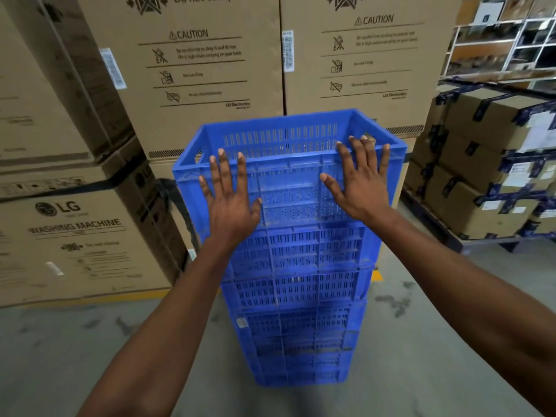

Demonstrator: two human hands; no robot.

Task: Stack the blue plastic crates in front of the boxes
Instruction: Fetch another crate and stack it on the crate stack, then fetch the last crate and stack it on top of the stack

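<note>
A tall stack of several blue plastic crates (pixel 298 284) stands on the concrete floor directly in front of large cardboard boxes (pixel 192 70). The top crate (pixel 288 176) is empty, its slotted walls showing. My left hand (pixel 230 200) lies flat on the near wall of the top crate, fingers straight and spread. My right hand (pixel 362 182) presses the same wall further right, with its fingertips reaching the rim.
Washing machine cartons (pixel 75 230) are stacked at the left. A pallet of taped brown boxes (pixel 487 164) sits at the right, with shelving (pixel 505 40) behind it. Yellow floor line (pixel 376 276) runs beside the stack's foot. Grey concrete floor (pixel 421 341) spreads around the stack.
</note>
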